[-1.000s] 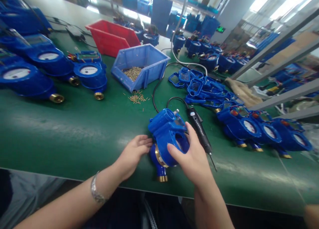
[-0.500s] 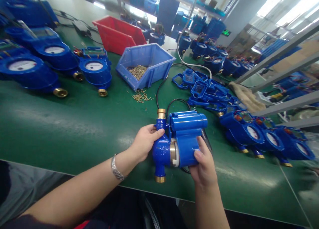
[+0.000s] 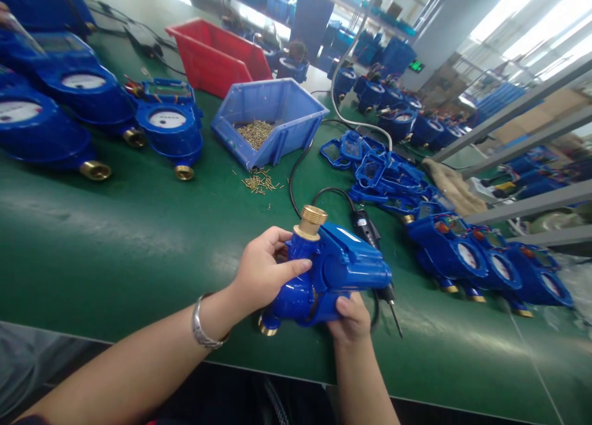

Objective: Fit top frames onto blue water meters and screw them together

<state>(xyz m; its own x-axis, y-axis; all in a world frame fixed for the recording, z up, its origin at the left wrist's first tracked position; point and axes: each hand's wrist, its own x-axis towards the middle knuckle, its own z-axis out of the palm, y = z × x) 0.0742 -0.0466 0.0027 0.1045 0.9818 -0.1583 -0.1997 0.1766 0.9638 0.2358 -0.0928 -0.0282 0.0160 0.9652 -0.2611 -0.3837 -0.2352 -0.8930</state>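
Rolled over since half a second ago, the blue meter (image 3: 296,298) now tips its far brass end (image 3: 313,218) up, while its other brass end (image 3: 268,325) points near and left. It is between both hands at the near middle of the desk (image 3: 139,246). The left hand (image 3: 266,268) is wrapped around the pipe neck, thumb across the front; the right hand (image 3: 354,317) cups the housing (image 3: 346,261) from the near right, thumb on its side. Whether the lower end touches the desk I cannot tell.

A slip looks the likeliest trouble: the glossy body could slide from the left hand if the right let go early. Turning it further right could knock the black screwdriver (image 3: 367,227) lying just beyond the housing, or snag its cable (image 3: 292,184).

Farther off, the blue bin (image 3: 296,135) holds many small brass screws (image 3: 253,134); more loose screws (image 3: 259,181) lie spilled before its near side, where a sweeping sleeve could scatter them. Left and behind it stands the red bin (image 3: 203,67), its contents hidden by its wall.
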